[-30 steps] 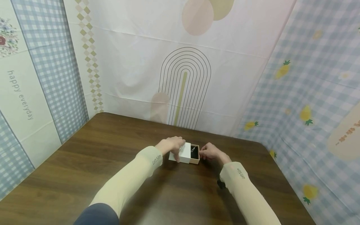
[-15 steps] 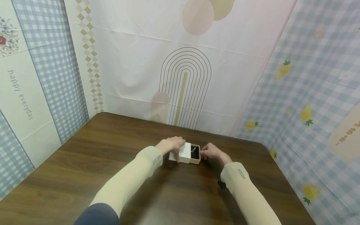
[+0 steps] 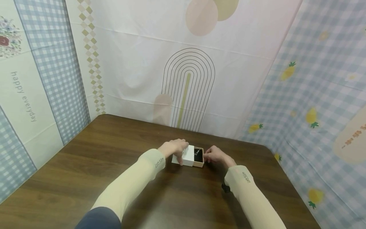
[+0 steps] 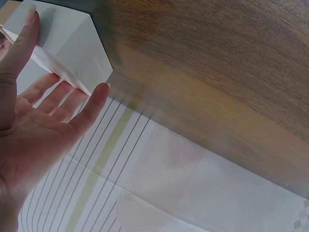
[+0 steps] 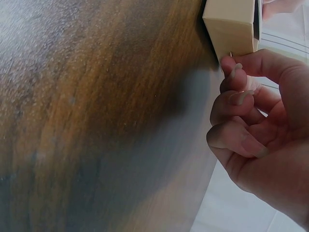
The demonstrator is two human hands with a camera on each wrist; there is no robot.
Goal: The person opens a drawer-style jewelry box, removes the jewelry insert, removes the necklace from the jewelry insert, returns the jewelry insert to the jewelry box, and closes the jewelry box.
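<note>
Head view: a small two-part box point(image 3: 188, 158) lies on a tabletop between a person's two hands, its tan inner tray point(image 3: 198, 164) drawn partway out of its white cover point(image 3: 188, 152) toward the person's right. A silvery piece point(image 3: 197, 152), too small to make out in detail, rests on the tray's black lining point(image 3: 198, 158).

The left hand point(image 3: 176, 149) straddles the covered end, palm over the white cover, thumb on the near side and fingers on the far side, gripping it between them. The left wrist view shows the thumb lying along one side of the cover, three fingertips against the opposite edge and another finger reaching out near a corner.

The right hand point(image 3: 215, 155) is just beyond the tray's outer end. Thumb and index finger pinch together at a small pull on that end, the pull itself mostly hidden; the remaining fingers curl in, as the right wrist view shows.

Pale arm covers point(image 3: 137, 181) clothe both forearms, and a dark band point(image 3: 225, 187) shows at the right wrist. The brown wooden table point(image 3: 168, 203) stands before a white cloth point(image 3: 128, 63) printed with arches, flanked by blue checked cloths point(image 3: 308, 79), the right one dotted with yellow fruit.
</note>
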